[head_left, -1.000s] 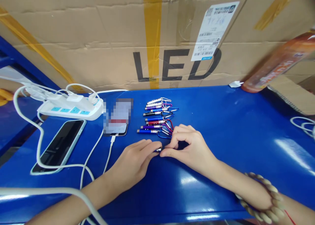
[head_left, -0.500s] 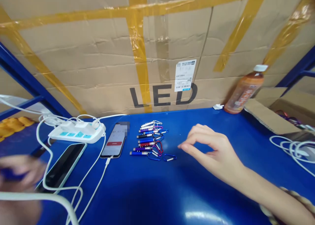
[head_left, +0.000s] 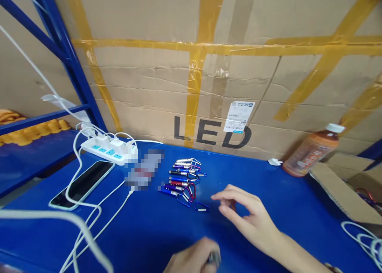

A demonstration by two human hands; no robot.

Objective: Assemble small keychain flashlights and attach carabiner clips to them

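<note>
At the bottom edge my left hand [head_left: 191, 259] is closed round a small thing; only its dark, metallic-looking end [head_left: 213, 258] sticks out, blurred. My right hand [head_left: 243, 213] hovers over the blue table with thumb and index finger apart, holding nothing that I can see. Left of its fingertips lies a loose blue carabiner clip [head_left: 202, 206]. Beyond that, several slim metal penlights with carabiner clips lie in a column, among them a red penlight [head_left: 179, 183], a black penlight [head_left: 178, 173] and a silver penlight [head_left: 184, 161] at the far end.
To the left are a white power strip [head_left: 112, 149], a phone [head_left: 83, 183], a blurred-out phone [head_left: 145, 171] and looping white cables [head_left: 98, 209]. An orange drink bottle [head_left: 312, 153] and an open carton [head_left: 343, 189] stand right. A large taped cardboard box [head_left: 143, 90] closes off the back.
My left hand has come from the left edge to the bottom middle, still closed. My right thumb and index finger have parted. The view has shifted, so the scene sits lower and further right.
</note>
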